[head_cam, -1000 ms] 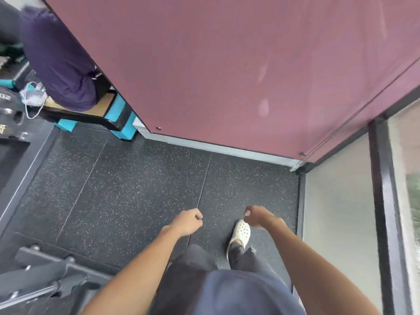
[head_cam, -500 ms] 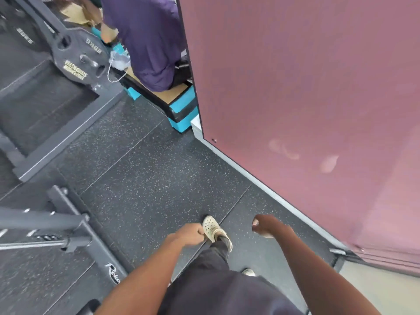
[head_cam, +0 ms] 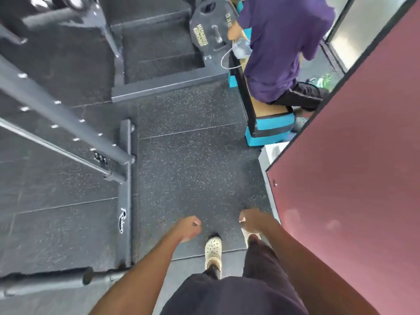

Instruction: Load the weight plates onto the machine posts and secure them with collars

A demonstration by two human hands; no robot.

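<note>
Holding: nothing. The left hand (head_cam: 188, 228) had its fingers clenched into a fist with the thumb on top, and the right hand (head_cam: 250, 220) was likewise curled tight and empty.
Arms: both bare forearms reached forward and down, the hands near each other but apart.
Feet: a white clog (head_cam: 213, 248) stood just below the left hand.
Floor: dark speckled rubber mats (head_cam: 193, 169).
Right side: a maroon wall panel (head_cam: 352, 155) ran close beside the right arm.
Left side: a grey rack upright (head_cam: 56, 114) with a row of holes met a base bar (head_cam: 125, 189) bearing a white script logo.
Plate: a black weight plate (head_cam: 208, 30) with yellow lettering sat at the far end, a short peg at its middle, well apart from both hands.
Beside it: a person in a purple shirt (head_cam: 279, 46) sat on a teal-and-black box (head_cam: 268, 130).
</note>
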